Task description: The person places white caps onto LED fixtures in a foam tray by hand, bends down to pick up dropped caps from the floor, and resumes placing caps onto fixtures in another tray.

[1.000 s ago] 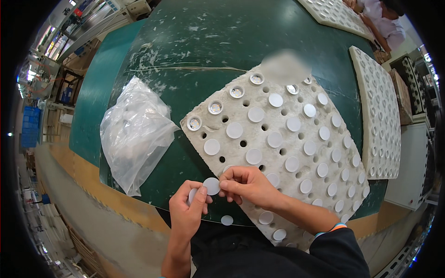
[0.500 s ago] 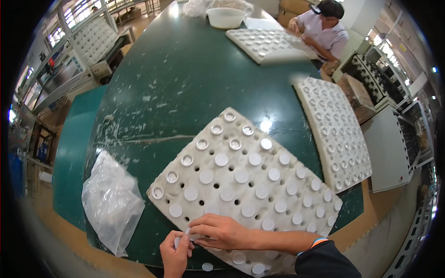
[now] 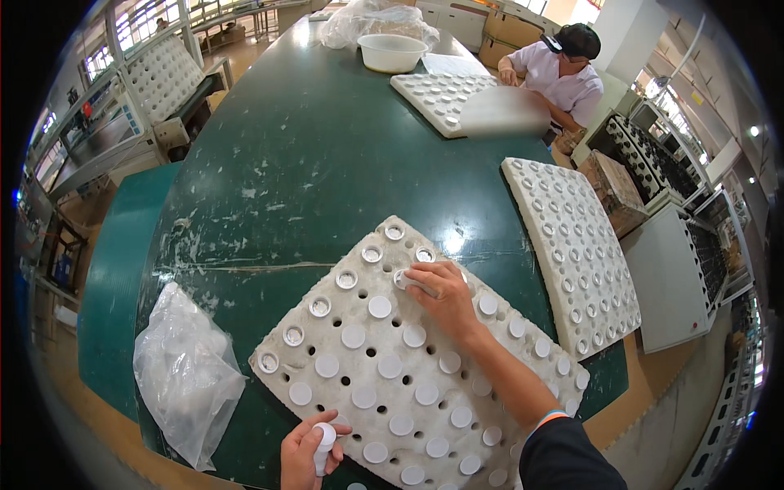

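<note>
A pale foam board lies at an angle in front of me, with small holes and rows of white round pieces set in it. Most show flat white discs; along the far left edge sit open cups with silvery insides. My left hand is closed around a white bulb-shaped part, rounded at its top, by the board's near left edge. Farther out, the fingers of my right hand grip a white round piece at the board's far part; the fingers partly cover it.
Left of the board lies a clear plastic bag with whitish contents. A second filled foam board stands to the right on the green table. Beyond are a white basin, another board and a seated co-worker.
My right hand has left my left hand at the near edge and reached forward to the far part of the board. My left hand stays near the edge. The view has shifted slightly.
</note>
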A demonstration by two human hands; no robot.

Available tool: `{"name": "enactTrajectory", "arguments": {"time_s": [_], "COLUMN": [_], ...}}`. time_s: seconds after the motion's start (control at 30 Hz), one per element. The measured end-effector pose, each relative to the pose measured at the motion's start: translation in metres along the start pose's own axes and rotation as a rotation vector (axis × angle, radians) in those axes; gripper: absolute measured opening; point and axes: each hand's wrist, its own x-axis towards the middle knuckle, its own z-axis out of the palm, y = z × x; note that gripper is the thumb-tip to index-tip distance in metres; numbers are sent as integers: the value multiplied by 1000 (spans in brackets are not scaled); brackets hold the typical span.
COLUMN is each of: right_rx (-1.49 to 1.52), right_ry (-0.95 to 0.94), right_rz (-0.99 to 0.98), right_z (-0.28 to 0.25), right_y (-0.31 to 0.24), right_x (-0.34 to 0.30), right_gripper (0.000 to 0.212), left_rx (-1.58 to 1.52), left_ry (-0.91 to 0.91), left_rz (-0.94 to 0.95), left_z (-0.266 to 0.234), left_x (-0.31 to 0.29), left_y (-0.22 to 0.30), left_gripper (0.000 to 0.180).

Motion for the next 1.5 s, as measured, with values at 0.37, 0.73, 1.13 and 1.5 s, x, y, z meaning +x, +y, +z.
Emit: {"name": "enactTrajectory", "arguments": {"time_s": [0.37,0.73,1.13,1.5], "right_rx": [14,-24,-3,-199], "right_ry": [-56,-78,-52,-8], "right_rz": [-6,-55,-83,-239], "right_z": [4,4,4,4], "right_y": [-1,-1,0,-8], "right_x": [3,2,2,3], "right_gripper": [23,23,23,14], "left_rx": [-29,6,15,31], "left_ry": [2,69,86,105], "left_rz": [9,-22,-9,37], "left_z": [0,-2,-6,-4], "left_x": [1,1,2,-5], "left_y": [-2,-2,-3,2], "left_gripper": [34,27,26,22]}}
